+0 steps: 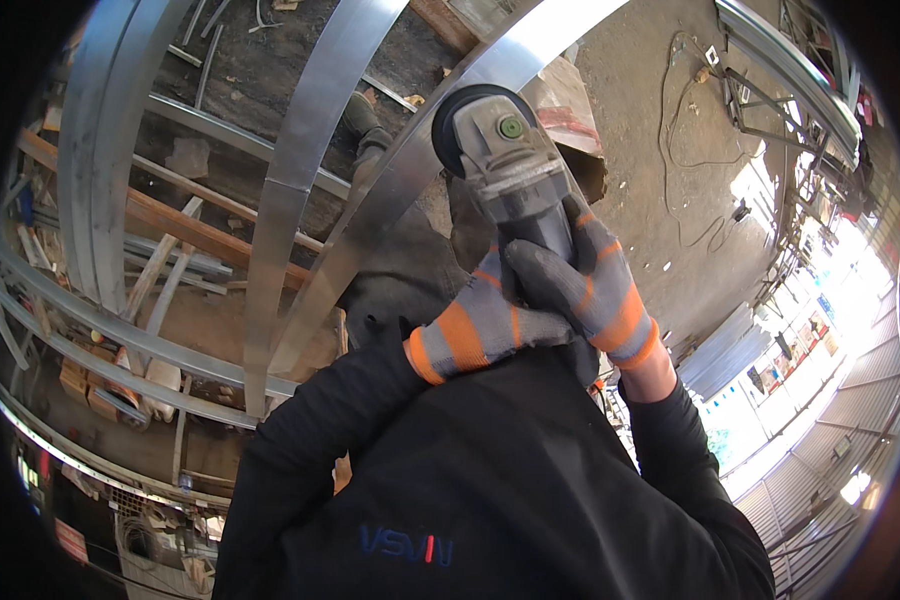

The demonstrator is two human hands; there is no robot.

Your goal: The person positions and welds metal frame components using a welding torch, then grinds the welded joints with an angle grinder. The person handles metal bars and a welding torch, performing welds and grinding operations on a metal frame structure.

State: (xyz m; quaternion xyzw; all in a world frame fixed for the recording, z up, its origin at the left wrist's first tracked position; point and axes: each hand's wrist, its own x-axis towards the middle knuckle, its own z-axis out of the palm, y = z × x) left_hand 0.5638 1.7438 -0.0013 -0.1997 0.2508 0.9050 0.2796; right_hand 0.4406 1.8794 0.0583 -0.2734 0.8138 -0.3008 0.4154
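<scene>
An angle grinder [515,180] with a grey metal head and a dark round disc [452,130] is held in front of my chest. Both my hands wear grey gloves with orange bands. My left hand [485,320] is closed round the lower body of the grinder. Higher up, my right hand [595,285] wraps the grinder's body just below its head. The disc lies at the edge of a shiny metal bar [400,185] that slants across the view; whether they touch I cannot tell.
More metal bars [295,190] form a frame on the left. Wooden planks [195,225] and scraps lie beneath it. A worn box [570,110] stands beyond the grinder. On the right, a cable [675,170] snakes over the dusty floor, near metal frames [770,100].
</scene>
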